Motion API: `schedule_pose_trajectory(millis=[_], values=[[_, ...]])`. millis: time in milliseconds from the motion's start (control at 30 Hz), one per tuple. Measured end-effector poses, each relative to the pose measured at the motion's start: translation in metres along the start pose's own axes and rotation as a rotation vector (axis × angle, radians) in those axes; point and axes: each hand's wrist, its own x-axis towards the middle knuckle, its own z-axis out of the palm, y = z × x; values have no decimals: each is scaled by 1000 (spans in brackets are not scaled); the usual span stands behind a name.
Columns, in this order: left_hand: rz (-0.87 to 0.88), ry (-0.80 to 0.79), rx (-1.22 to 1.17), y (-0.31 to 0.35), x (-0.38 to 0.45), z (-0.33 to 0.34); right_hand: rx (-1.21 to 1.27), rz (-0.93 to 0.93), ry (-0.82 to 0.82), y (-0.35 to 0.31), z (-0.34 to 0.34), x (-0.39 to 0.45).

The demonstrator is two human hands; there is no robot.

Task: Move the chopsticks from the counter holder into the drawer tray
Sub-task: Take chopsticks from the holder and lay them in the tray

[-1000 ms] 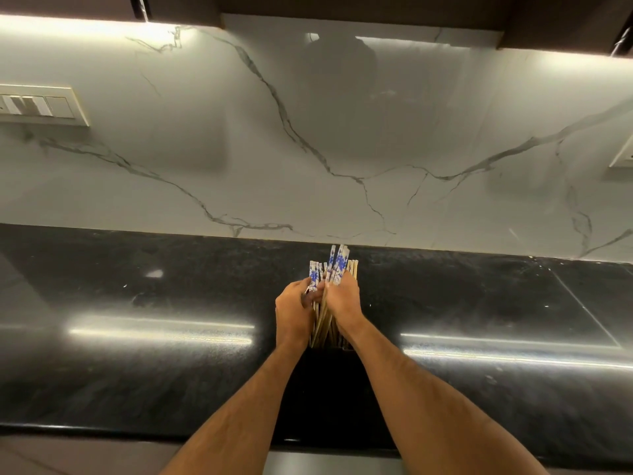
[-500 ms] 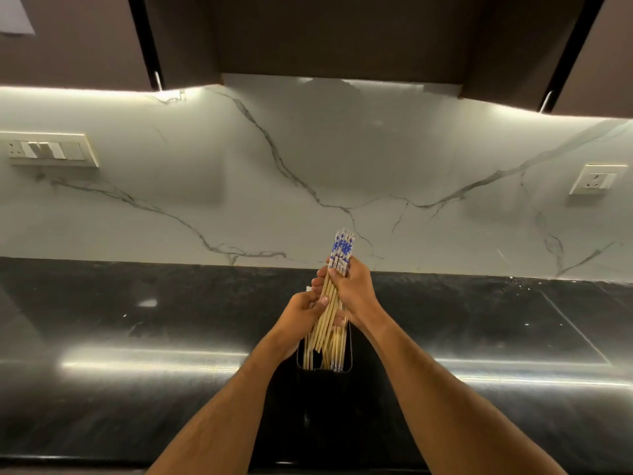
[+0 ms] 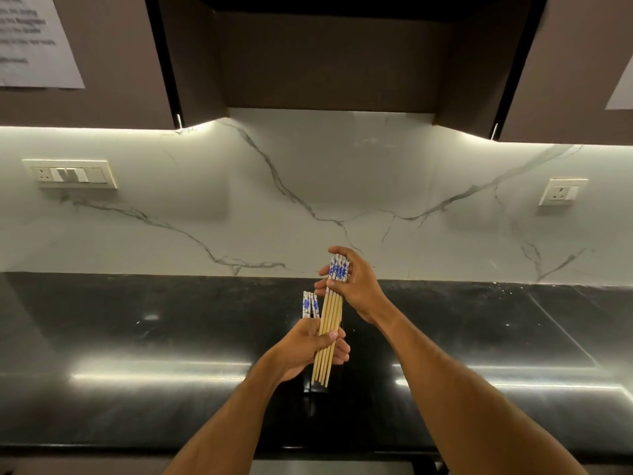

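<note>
From the head camera, a glossy black stone surface [image 3: 154, 341] runs the full width of the frame, streaked with long reflections of the strip lighting under the dark brown wall cabinets [image 3: 329, 60]. Behind it rises a white marble-look backsplash with grey veins [image 3: 308, 186], carrying a cream switch plate [image 3: 70, 174] at left and a cream socket [image 3: 562, 191] at right. A white printed sheet [image 3: 32, 39] is stuck to the left cabinet; its text is too blurred to read.

The right hand [image 3: 354, 282] is closed around the blue-and-white patterned tops of a bundle of pale wooden chopsticks [image 3: 329, 334], held up above the surface and tilted slightly. The left hand [image 3: 308, 347] grips the same bundle lower down, thumb across the front. A few more chopsticks with the same patterned tops [image 3: 309, 304] stand just behind the left hand in a black holder [image 3: 317, 389], which blends into the dark surface and is mostly hidden by the hands, so its outline is hard to make out. The drawer tray is out of frame.
</note>
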Motion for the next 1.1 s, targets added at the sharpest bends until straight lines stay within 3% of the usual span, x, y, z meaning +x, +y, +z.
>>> schedule_pose_trajectory(millis=[1100], values=[[-38, -50, 93, 10, -36, 21, 60, 34, 75, -17, -2, -44]])
